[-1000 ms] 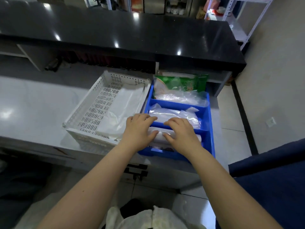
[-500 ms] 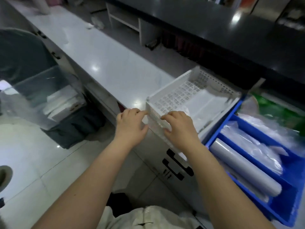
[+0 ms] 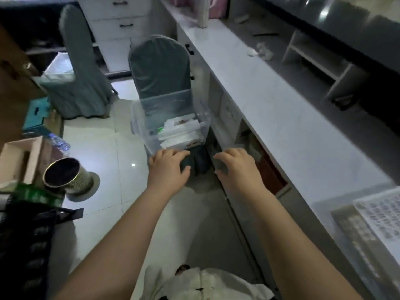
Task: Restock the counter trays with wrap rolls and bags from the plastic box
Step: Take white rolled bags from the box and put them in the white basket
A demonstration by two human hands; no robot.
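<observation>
1. Both hands are empty. The left hand [image 3: 167, 167] and the right hand [image 3: 237, 167] are stretched forward, palms down, fingers loosely curled and spread, grasping nothing.
2. Just beyond the fingertips stands the clear plastic box [image 3: 173, 126], resting on the seat of a covered chair [image 3: 160, 68] beside the white counter [image 3: 270, 100]. The hands are near its front wall but not touching it.
3. Inside the box lie flat white packs [image 3: 181, 132], stacked and leaning toward the right side; whether they are bags or boxed rolls is too blurred to tell.
4. The white tray [image 3: 383, 215] shows only as a perforated corner at the far right edge, well apart from the box.
5. Judging by their look, the packs should be light and fairly limp, with slick film that slides between fingers. A grip across the short edges of a whole stack, thumbs on top and fingers beneath, looks safest.
6. The box walls look thin and smooth, so lifting packs out from above should be easier than moving the box.
</observation>
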